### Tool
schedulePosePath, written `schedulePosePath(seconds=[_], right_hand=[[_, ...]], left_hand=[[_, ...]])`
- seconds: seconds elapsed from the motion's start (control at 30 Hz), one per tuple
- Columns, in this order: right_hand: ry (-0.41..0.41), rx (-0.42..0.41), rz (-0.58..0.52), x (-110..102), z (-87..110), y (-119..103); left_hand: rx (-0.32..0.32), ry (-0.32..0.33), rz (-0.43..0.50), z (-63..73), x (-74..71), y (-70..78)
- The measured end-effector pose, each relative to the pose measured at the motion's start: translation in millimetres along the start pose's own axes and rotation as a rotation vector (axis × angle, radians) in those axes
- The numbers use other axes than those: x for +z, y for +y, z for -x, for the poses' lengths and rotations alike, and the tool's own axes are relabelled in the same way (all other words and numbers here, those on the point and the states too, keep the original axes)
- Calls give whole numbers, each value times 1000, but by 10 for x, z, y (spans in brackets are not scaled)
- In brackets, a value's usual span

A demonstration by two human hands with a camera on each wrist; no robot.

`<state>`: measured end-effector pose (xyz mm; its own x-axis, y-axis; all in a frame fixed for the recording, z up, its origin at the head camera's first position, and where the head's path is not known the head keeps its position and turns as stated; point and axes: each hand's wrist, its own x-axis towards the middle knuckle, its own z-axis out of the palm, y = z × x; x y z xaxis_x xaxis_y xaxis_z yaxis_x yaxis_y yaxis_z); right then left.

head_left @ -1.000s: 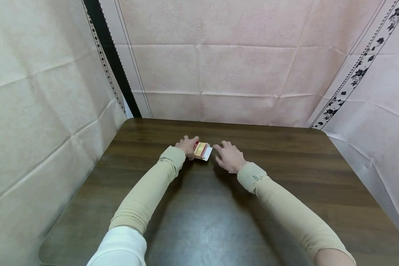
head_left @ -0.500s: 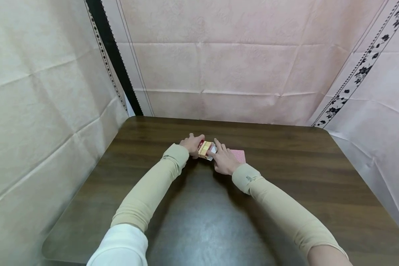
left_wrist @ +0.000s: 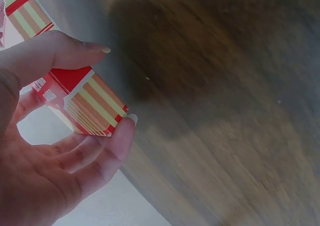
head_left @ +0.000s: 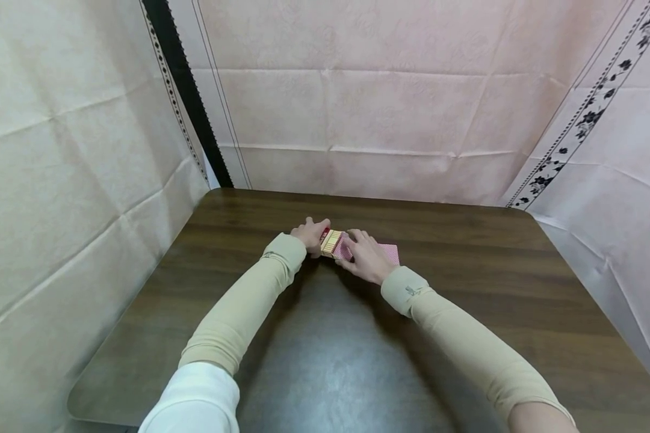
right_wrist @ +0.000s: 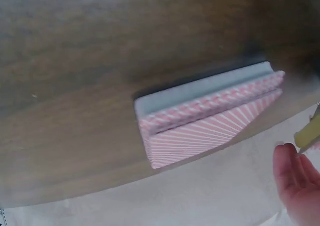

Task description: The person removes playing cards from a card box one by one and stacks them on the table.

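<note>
A red playing card box [head_left: 331, 242] with cream and tan stripes lies near the table's far side. My left hand [head_left: 307, 233] grips its left end, the thumb [left_wrist: 75, 53] across one face and the fingers curled at the opposite side. At the box's right end is a pink patterned part; whether it is a flap or cards I cannot tell. My right hand [head_left: 369, 258] pinches about that end, thumb and fingers on opposite sides. Just beyond the right hand lies a pink-backed deck of cards [head_left: 391, 252], partly hidden by it; the right wrist view shows its layers slightly spread.
The brown wooden table [head_left: 325, 337] has rounded corners and a glossy patch in the middle. Pale cloth hangs [head_left: 390, 120] stand behind it and on both sides.
The right hand has moved left to the box's right end, uncovering the pink deck. The white flap seen earlier no longer shows; pink pattern appears there. The left hand has shifted slightly right with the box.
</note>
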<state>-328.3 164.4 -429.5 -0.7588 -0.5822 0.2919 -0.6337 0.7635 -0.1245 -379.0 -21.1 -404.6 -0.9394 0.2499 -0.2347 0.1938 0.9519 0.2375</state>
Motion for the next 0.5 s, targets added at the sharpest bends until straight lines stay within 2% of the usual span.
schedulePosePath(seconds=[0.1,0.33,0.5], right_hand=[[-4,18,31,-31,-7,-9],[-23,73,108,-140,104,24],[21,144,104,-164,238,99]], left_hand=[[4,-8,2,6,-4,7],[-38,-4,31,13,-25,-58],[-63,-15,69,11,-7,-104]])
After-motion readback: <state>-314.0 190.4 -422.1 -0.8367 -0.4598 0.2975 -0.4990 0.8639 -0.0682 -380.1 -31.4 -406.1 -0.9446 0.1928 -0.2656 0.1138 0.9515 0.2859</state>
